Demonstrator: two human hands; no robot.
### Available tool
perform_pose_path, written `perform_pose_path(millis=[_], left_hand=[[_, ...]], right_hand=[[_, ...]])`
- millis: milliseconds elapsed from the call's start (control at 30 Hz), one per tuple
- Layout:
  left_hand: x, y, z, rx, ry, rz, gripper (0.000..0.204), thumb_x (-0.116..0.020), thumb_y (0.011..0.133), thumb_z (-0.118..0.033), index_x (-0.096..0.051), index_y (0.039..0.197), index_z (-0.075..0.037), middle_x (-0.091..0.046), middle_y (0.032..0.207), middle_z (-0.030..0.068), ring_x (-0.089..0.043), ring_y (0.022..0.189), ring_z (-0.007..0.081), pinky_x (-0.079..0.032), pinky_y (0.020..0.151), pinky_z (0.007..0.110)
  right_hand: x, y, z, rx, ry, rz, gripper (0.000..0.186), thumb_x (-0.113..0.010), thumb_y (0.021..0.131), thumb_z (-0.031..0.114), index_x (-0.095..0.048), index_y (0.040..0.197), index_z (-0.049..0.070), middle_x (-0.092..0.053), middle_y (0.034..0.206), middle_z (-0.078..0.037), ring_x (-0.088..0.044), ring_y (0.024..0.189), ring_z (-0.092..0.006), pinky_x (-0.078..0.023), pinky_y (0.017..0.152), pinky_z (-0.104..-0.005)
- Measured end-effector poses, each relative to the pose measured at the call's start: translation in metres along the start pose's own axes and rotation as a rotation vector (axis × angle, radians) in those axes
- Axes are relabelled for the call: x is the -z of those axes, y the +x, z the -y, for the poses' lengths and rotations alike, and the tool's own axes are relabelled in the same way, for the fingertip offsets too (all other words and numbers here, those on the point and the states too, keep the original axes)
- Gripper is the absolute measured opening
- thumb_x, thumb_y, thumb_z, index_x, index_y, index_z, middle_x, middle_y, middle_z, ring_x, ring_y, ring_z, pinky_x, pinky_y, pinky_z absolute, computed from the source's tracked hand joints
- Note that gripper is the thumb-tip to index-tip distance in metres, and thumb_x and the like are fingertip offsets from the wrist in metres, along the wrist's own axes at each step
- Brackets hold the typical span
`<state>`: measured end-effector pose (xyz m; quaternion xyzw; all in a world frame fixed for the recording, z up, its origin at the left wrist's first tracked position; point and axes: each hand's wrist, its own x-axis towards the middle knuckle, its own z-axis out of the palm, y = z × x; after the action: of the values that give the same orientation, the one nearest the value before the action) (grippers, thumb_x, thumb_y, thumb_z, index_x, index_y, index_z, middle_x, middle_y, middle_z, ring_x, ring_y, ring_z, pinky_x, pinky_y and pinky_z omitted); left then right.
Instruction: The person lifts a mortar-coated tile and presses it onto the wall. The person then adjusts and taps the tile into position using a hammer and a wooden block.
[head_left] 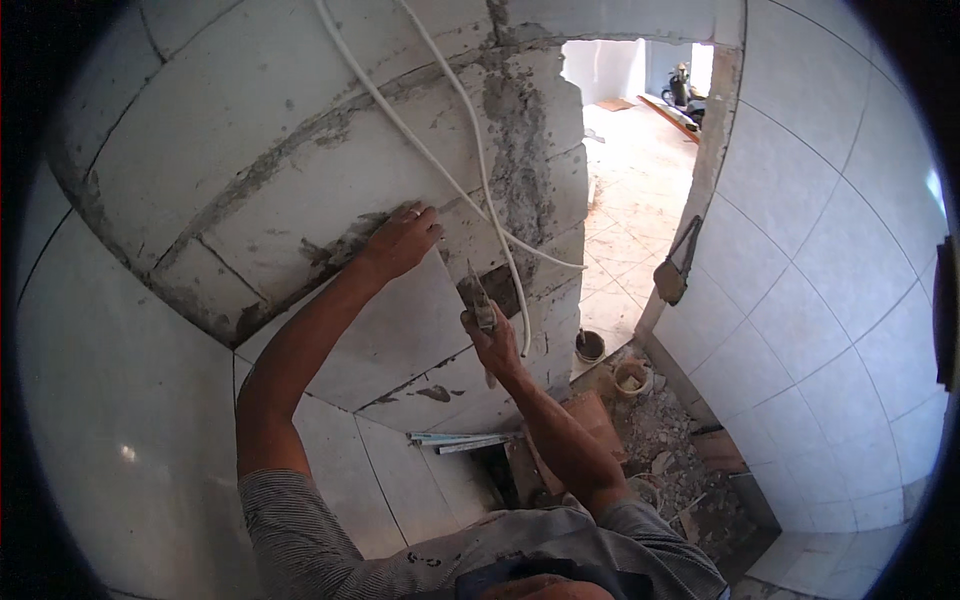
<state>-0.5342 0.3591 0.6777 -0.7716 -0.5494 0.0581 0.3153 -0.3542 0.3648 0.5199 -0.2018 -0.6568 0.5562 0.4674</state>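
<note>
My left hand [402, 240] presses flat on the top edge of a large white tile [400, 330] set against a block wall [280, 150]. My right hand [492, 345] grips a small trowel [477, 297] loaded with grey mortar, its blade pointing up at the tile's right edge. Two white cables [480, 170] run down the wall just right of the tile. More white tiles [130, 420] cover the wall to the left and below.
A doorway [630, 180] opens to a tiled room on the right. A tool [672, 275] hangs on the door frame. Two small mortar pots [632, 377] and rubble [670, 440] lie on the floor. A tiled wall [840, 300] stands on the right.
</note>
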Motion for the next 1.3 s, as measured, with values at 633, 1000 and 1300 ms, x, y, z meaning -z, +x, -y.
perform_pose_path(millis=[633,1000,1300], left_hand=[[0.011,0.010,0.000,0.094,-0.231,0.147,0.006,-0.052,0.073,-0.008,-0.056,0.075,-0.003,-0.047,0.090,0.0123,-0.050,0.092,0.0295,-0.043,0.079,0.038],[0.003,0.007,0.008,0.018,-0.179,0.050,0.008,-0.052,0.071,-0.010,-0.056,0.070,-0.003,-0.047,0.085,0.0112,-0.049,0.090,0.0269,-0.041,0.080,0.036],[0.005,0.005,0.008,0.020,-0.212,0.050,0.007,-0.050,0.072,-0.006,-0.057,0.072,-0.003,-0.047,0.083,0.0117,-0.051,0.085,0.0258,-0.041,0.078,0.037]], right_hand=[[-0.022,0.010,-0.006,0.137,0.109,-0.099,0.021,-0.055,0.080,0.011,-0.054,0.098,0.000,-0.055,0.082,-0.010,-0.057,0.071,-0.0215,-0.047,0.059,-0.0362],[-0.041,0.048,0.008,0.238,-0.066,-0.105,0.039,-0.051,0.077,0.007,-0.048,0.114,-0.003,-0.050,0.114,-0.021,-0.050,0.105,-0.0306,-0.041,0.085,-0.0356],[-0.047,0.056,0.005,0.383,-0.076,-0.124,0.035,-0.050,0.079,0.004,-0.049,0.113,-0.003,-0.050,0.115,-0.019,-0.047,0.109,-0.0284,-0.036,0.090,-0.0345]])
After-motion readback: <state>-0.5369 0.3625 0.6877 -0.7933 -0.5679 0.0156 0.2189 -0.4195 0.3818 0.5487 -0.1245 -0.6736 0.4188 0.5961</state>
